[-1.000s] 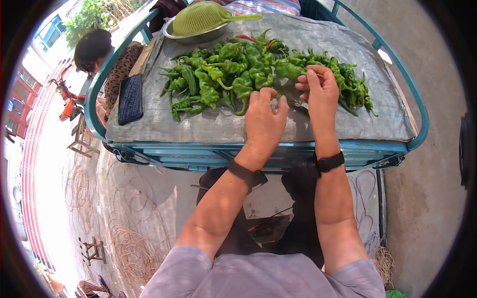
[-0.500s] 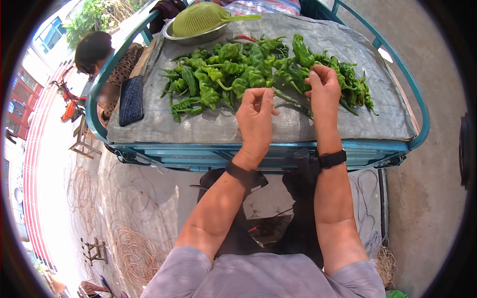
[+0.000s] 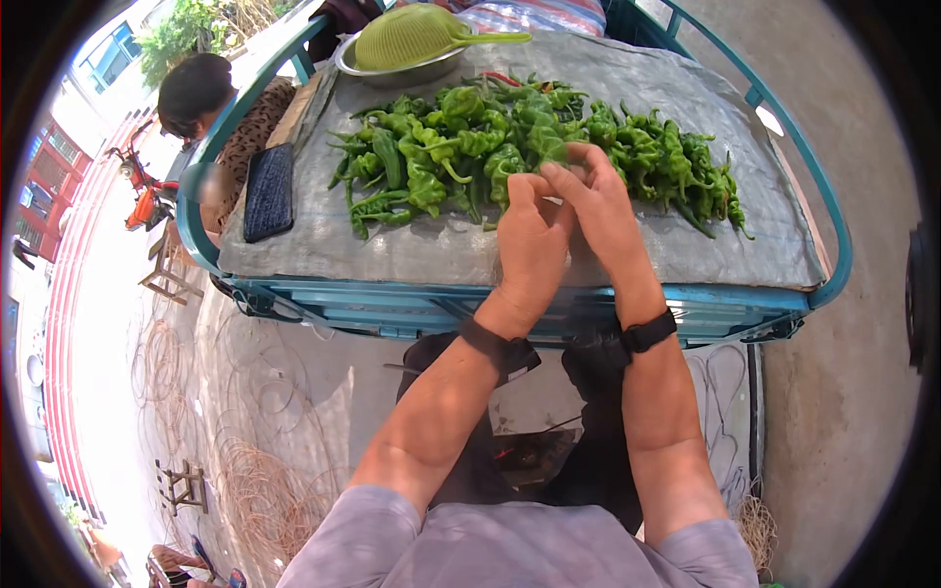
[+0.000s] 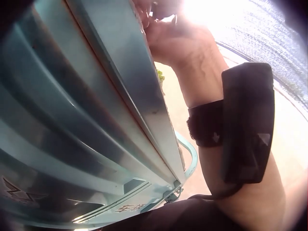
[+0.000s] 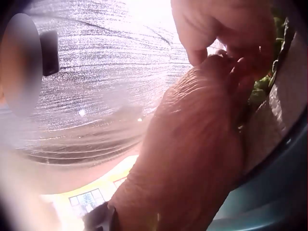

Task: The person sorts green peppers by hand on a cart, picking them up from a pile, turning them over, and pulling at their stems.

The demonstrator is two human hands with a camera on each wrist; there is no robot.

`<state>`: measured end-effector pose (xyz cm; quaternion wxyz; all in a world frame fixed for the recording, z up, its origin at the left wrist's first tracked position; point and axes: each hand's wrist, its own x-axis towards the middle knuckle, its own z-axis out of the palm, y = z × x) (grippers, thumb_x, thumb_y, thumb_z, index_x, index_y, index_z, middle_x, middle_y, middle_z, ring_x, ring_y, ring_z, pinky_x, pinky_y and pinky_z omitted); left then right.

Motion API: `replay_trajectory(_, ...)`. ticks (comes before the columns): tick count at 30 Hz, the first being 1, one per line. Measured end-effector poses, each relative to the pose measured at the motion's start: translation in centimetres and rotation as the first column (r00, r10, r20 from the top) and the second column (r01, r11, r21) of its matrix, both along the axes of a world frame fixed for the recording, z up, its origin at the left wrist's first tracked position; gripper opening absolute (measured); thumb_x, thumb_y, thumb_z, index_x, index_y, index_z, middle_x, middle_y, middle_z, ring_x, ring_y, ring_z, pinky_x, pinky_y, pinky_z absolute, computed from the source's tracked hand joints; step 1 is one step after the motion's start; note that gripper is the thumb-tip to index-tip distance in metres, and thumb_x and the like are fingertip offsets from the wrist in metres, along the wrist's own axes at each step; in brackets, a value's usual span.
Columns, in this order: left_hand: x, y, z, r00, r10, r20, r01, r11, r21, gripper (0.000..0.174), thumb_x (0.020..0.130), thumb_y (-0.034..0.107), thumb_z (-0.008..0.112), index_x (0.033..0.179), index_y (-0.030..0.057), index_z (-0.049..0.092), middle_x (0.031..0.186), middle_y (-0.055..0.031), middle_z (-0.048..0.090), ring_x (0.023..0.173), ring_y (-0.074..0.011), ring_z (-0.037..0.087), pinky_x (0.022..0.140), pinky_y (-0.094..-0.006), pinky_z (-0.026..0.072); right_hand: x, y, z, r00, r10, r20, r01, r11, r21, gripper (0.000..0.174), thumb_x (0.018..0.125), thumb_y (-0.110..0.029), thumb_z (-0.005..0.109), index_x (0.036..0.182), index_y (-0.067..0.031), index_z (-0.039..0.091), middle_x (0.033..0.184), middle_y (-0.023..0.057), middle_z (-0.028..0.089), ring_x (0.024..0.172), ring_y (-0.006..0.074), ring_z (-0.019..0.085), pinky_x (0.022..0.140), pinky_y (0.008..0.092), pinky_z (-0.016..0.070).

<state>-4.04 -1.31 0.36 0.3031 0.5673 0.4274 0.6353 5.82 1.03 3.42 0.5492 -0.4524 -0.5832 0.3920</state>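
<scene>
Both hands meet at the front of a heap of green peppers (image 3: 426,181). From the right hand (image 3: 603,211), whose thumb and fingers are bent together, a wrinkled green pepper (image 3: 539,127) appears to stand up, pinched at its lower end. The left hand (image 3: 532,240) has curled fingers close against the right fingertips; whether it grips anything is hidden. In the right wrist view the left hand (image 5: 226,24) comes down to the right hand (image 5: 192,125), their fingertips together. The left wrist view shows the left hand (image 4: 175,43) above the cart's edge.
Grey sheeting (image 3: 333,245) covers the blue cart (image 3: 392,312). A phone (image 3: 269,193) lies left of the heap; behind it a green strainer (image 3: 407,39) rests in a metal bowl (image 3: 412,73). A person (image 3: 196,98) sits beyond the left rail.
The right hand has moved left from the right part of the heap to the left hand, apparently bringing a pepper. The left hand has shifted slightly right. The head view has shifted slightly.
</scene>
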Motion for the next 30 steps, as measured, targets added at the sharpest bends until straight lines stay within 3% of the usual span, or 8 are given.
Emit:
replay_trajectory(5,0.0,-0.6,0.7,0.999,-0.022,-0.038,0.023,0.999,0.026,0.024,0.089,0.004,0.067,0.108,0.0023,0.052,0.091,-0.0069,0.064,0.069,-0.0115,0.058,0.060,-0.0270,0.0469,0.3,-0.6,1.4,0.987,-0.146,-0.067,0.155,0.977,0.148,0.040,0.092,-0.024,0.068,0.119,0.0029,0.054,0.096,0.0106,0.069,0.088,0.0130,0.064,0.073,0.0274,0.0509)
replay_trajectory(8,-0.9,-0.3,1.0,0.951,0.209,-0.228,-0.162,0.964,0.210,0.019,0.088,0.004,0.066,0.105,0.0031,0.058,0.091,-0.0066,0.063,0.067,-0.0130,0.057,0.059,-0.0275,0.0454,0.8,-0.8,1.4,0.968,-0.250,-0.009,0.239,0.915,0.324,0.035,0.093,-0.023,0.067,0.116,0.0004,0.056,0.098,0.0098,0.070,0.090,0.0124,0.065,0.074,0.0264,0.0511)
replay_trajectory(15,-2.9,1.5,4.0,0.758,0.473,-0.449,-0.310,0.867,0.391,0.016,0.082,0.006,0.065,0.098,0.0039,0.063,0.092,-0.0087,0.067,0.091,-0.0267,0.054,0.082,-0.0395,0.0430,2.3,-1.8,2.2,0.950,-0.199,-0.239,0.279,0.886,0.370,0.033,0.095,-0.022,0.065,0.118,-0.0019,0.054,0.102,0.0113,0.069,0.094,0.0141,0.065,0.078,0.0278,0.0514)
replay_trajectory(18,-2.4,2.3,5.4,0.702,0.428,-0.570,-0.253,0.897,0.362,0.018,0.081,0.009,0.065,0.099,0.0049,0.065,0.092,-0.0096,0.069,0.093,-0.0290,0.056,0.084,-0.0415,0.0419,3.1,-1.3,1.8,0.964,-0.261,-0.056,0.258,0.859,0.441,0.033,0.095,-0.024,0.066,0.118,-0.0037,0.054,0.103,0.0113,0.068,0.094,0.0165,0.066,0.078,0.0291,0.0514)
replay_trajectory(22,-1.3,5.4,5.7,0.547,0.419,-0.725,-0.166,0.903,0.397,0.022,0.080,0.013,0.066,0.100,0.0052,0.065,0.094,-0.0114,0.070,0.096,-0.0311,0.057,0.082,-0.0427,0.0426,3.3,-1.0,1.1,0.771,-0.636,0.040,0.515,0.658,0.550,0.036,0.091,-0.028,0.069,0.116,-0.0057,0.055,0.095,0.0110,0.065,0.087,0.0246,0.065,0.072,0.0342,0.0515)
replay_trajectory(25,-0.7,8.2,5.3,0.366,0.430,-0.825,-0.144,0.902,0.407,0.031,0.079,0.018,0.071,0.107,0.0050,0.065,0.095,-0.0118,0.071,0.095,-0.0316,0.059,0.083,-0.0424,0.0451,4.7,-1.3,1.0,0.722,-0.688,0.069,0.532,0.617,0.580,0.036,0.087,-0.026,0.071,0.115,-0.0070,0.057,0.096,0.0096,0.065,0.087,0.0263,0.063,0.077,0.0382,0.0505)
replay_trajectory(28,-0.1,9.5,5.2,0.268,0.334,-0.904,-0.107,0.943,0.316,0.022,0.077,0.018,0.070,0.091,0.0039,0.061,0.091,-0.0124,0.069,0.099,-0.0333,0.057,0.080,-0.0449,0.0450,6.2,-1.7,1.4,0.570,-0.779,0.263,0.482,0.576,0.660,0.036,0.083,-0.021,0.073,0.114,-0.0093,0.059,0.104,0.0067,0.065,0.100,0.0254,0.060,0.091,0.0417,0.0448)
replay_trajectory(30,-0.1,9.9,5.3,0.298,0.323,-0.898,-0.111,0.946,0.303,0.026,0.076,0.018,0.070,0.097,0.0037,0.061,0.092,-0.0134,0.068,0.097,-0.0341,0.058,0.080,-0.0458,0.0468,6.8,-1.8,0.8,0.487,-0.793,0.367,0.478,0.594,0.648,0.038,0.081,-0.018,0.074,0.115,-0.0107,0.060,0.109,0.0054,0.063,0.109,0.0253,0.055,0.098,0.0435,0.0388)
